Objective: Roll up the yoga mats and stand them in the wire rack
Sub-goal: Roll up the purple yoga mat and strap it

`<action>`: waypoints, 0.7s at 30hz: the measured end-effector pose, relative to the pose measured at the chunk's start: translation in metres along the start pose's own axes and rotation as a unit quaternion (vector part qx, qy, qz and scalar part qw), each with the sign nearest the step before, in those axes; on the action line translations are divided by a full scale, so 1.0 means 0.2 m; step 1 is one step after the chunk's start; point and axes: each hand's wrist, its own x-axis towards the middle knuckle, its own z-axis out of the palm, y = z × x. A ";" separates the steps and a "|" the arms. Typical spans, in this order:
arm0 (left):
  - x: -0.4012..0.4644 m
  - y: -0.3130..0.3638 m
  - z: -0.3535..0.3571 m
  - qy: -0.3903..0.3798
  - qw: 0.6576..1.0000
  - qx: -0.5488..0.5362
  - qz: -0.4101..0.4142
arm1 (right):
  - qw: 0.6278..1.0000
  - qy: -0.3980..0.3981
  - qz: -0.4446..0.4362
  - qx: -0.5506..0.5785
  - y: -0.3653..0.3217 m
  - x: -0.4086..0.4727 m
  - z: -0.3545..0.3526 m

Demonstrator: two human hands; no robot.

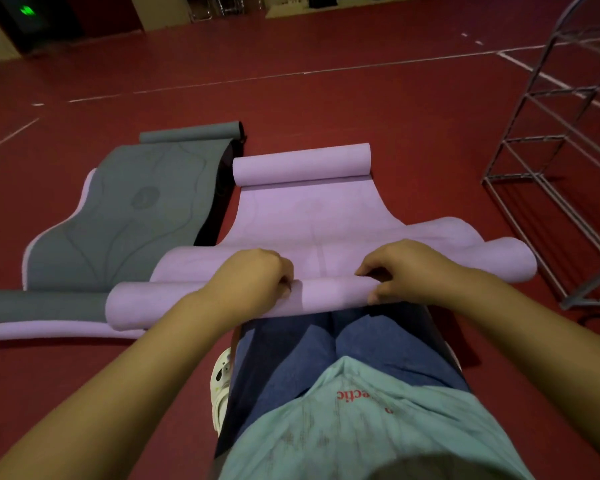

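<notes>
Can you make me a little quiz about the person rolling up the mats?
1. True or false: both hands grip the near rolled end of the purple mat.
2. Which mat lies to the person's left: A) grey mat, B) red mat, C) white mat?
3. Fill in: the wire rack stands on the person's ____ side.

Key: 1. True: the left hand and right hand are both clamped on the roll. 2. A. 3. right; no mats show in it.
</notes>
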 end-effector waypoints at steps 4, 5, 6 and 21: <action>-0.05 -0.01 0.02 0.012 1.000 -0.014 0.015 | 0.999 -0.033 -0.005 0.003 0.01 0.04 -0.04; -0.05 -0.02 0.01 -0.003 1.000 -0.021 0.017 | 0.999 -0.038 -0.008 0.005 0.01 0.04 -0.05; -0.05 -0.03 0.00 -0.019 0.999 -0.028 0.016 | 0.999 -0.043 -0.010 0.009 0.01 0.05 -0.06; 0.22 -0.15 -0.07 -0.174 0.967 -0.184 -0.005 | 0.968 0.241 -0.059 -0.045 0.03 -0.05 0.12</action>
